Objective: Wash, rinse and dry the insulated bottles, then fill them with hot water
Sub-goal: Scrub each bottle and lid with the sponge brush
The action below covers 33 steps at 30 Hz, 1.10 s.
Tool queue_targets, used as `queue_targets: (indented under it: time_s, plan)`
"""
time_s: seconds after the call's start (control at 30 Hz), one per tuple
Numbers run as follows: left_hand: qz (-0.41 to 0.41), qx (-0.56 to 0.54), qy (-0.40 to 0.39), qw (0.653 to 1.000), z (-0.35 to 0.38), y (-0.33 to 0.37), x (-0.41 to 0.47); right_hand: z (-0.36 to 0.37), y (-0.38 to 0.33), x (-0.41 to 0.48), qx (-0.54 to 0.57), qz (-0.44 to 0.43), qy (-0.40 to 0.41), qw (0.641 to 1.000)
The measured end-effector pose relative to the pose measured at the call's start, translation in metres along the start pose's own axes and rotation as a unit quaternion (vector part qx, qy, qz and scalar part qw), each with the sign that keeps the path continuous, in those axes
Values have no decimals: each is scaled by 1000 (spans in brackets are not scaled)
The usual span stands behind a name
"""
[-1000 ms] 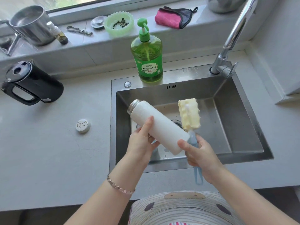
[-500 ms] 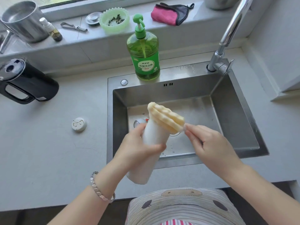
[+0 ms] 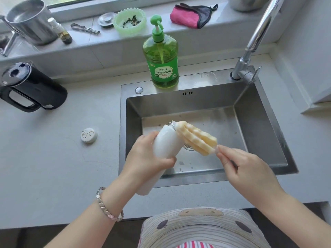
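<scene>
White insulated bottle (image 3: 165,145) held above the near-left part of the sink (image 3: 265,122). Its long axis is tilted, with the base toward 7 o'clock and the open mouth toward 1 o'clock. Left hand (image 3: 145,158) wraps the bottle's middle, fingers curled round it. Right hand (image 3: 247,169) pinches the handle of the sponge brush (image 3: 196,140) — the foam head extends toward 4 o'clock, tip at the bottle's mouth.
</scene>
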<state>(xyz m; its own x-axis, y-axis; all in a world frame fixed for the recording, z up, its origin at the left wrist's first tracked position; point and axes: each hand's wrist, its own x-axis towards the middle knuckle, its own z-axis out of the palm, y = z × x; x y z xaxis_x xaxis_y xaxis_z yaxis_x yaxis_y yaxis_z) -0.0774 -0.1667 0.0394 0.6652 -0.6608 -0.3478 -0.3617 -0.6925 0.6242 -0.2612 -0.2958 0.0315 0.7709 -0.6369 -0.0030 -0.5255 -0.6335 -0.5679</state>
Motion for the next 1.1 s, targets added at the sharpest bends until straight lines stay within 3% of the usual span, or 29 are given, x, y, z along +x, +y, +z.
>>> queue_targets:
  time_s: [0.13,0.33,0.43,0.5,0.67,0.8,0.93,1.1]
  plan:
    - [86,126,-34,988,5,9,-6,-1,-9,12,-21,-6,13,1000]
    - [144,232,65,960,1,-1,1,-28,-11,5,-20,30,-61,997]
    - [201,285,76,934,6,-1,-2,-30,-12,14,-56,51,-71,995]
    - [221,284,92,929,7,-2,-2,-31,-11,16,-63,60,-77,993]
    - [182,261,101,943,4,-7,3,-37,-16,10,-58,59,-85,993]
    - [210,280,94,932,12,-7,-6,-37,-14,13,-103,61,-112,986]
    - [176,269,106,941,7,-12,2,-43,-21,6,-97,49,-98,989]
    - [228,308,105,918,11,-11,-2,-46,-24,19,-136,61,-137,979]
